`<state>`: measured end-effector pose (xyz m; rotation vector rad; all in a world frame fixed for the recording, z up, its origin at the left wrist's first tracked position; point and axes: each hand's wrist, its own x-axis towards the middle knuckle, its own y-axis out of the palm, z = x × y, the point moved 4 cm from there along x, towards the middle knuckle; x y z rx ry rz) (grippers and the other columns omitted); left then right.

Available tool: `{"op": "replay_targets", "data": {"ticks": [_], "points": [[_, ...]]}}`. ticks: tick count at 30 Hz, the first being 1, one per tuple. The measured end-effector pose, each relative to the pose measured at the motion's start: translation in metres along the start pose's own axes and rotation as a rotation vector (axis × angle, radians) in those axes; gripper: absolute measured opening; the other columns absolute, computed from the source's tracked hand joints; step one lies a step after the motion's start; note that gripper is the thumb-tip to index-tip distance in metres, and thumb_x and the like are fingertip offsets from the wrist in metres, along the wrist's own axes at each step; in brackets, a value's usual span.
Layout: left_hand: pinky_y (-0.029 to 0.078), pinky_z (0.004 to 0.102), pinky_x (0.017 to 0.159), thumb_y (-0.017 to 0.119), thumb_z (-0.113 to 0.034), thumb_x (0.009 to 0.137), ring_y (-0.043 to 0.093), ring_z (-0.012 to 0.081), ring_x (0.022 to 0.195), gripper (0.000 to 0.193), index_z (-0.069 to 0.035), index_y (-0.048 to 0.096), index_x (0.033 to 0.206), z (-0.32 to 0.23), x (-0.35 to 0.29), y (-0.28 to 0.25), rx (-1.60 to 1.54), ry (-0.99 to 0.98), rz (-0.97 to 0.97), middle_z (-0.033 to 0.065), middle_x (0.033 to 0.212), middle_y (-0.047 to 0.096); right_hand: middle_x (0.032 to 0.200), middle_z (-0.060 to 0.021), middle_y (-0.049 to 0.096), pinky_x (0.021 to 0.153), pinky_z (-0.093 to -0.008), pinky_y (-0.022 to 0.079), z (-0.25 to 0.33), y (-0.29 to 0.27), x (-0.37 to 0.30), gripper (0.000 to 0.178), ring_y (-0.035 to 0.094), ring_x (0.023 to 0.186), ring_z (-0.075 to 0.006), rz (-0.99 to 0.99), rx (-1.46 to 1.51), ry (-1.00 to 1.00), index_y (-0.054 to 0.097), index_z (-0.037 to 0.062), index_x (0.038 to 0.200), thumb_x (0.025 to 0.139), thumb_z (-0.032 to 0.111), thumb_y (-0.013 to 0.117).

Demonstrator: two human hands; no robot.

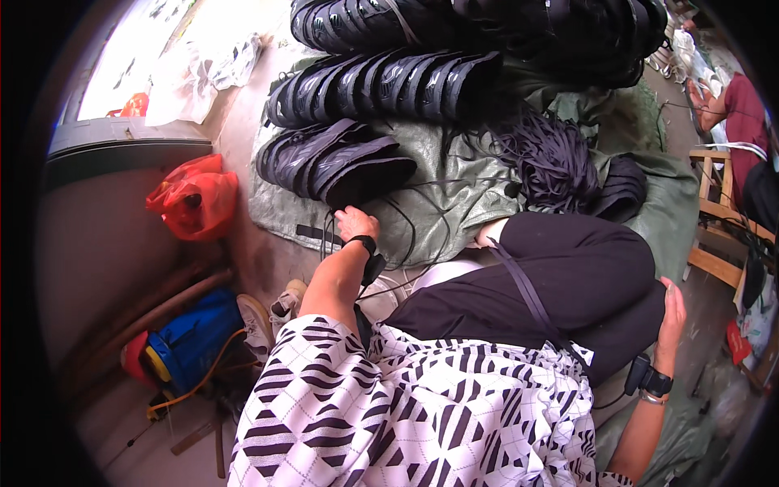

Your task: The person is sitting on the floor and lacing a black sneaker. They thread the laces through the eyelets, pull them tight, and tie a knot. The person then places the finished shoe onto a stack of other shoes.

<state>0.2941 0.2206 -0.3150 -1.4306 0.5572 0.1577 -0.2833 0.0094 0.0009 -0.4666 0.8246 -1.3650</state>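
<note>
My left hand (358, 224) reaches to the near end of a short row of nested black curved pieces that look like shoe uppers (361, 174). Its fingers are bent and closed at the lower edge of the nearest one; the fingertips are partly hidden. Thin dark cords (412, 235) lie beside this hand on the green sheet. My right hand (673, 315) rests against my bent knee, fingers stretched out, holding nothing. Across my lap runs a flat dark strap (527, 284). Beyond my knee lies a tangled heap of dark straps (556, 158).
Longer rows of black uppers (381, 85) lie farther back on the green sheet (479, 195). At left are a red plastic bag (195, 199), a blue bag (191, 329) and light shoes (284, 304). A wooden frame (718, 211) stands at right, near another person's dark red clothing (742, 122).
</note>
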Motion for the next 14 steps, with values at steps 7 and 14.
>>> {"op": "replay_targets", "data": {"ticks": [7,14], "points": [[0.049,0.0478,0.092,0.063,-0.017,0.080,0.058,0.0388,0.109,0.040,-0.002,0.053,0.116,0.013,0.006,0.002,-0.202,-0.121,0.004,0.0168,0.127,0.046,0.117,-0.0094,0.063,0.100,-0.0289,0.037,0.005,0.003,0.001,0.042,0.055,0.111,-0.0175,0.006,-0.011,-0.008,0.062,-0.0018,0.119,0.101,0.032,0.045],[0.047,0.0483,0.097,0.062,-0.014,0.078,0.045,0.0357,0.128,0.041,-0.003,0.057,0.116,0.009,-0.006,0.000,-0.114,0.012,-0.035,0.0135,0.142,0.039,0.118,-0.0090,0.063,0.100,-0.0283,0.037,0.005,0.004,0.000,0.043,0.054,0.112,-0.0167,0.025,-0.007,0.028,0.062,-0.0010,0.120,0.101,0.034,0.045]]}}
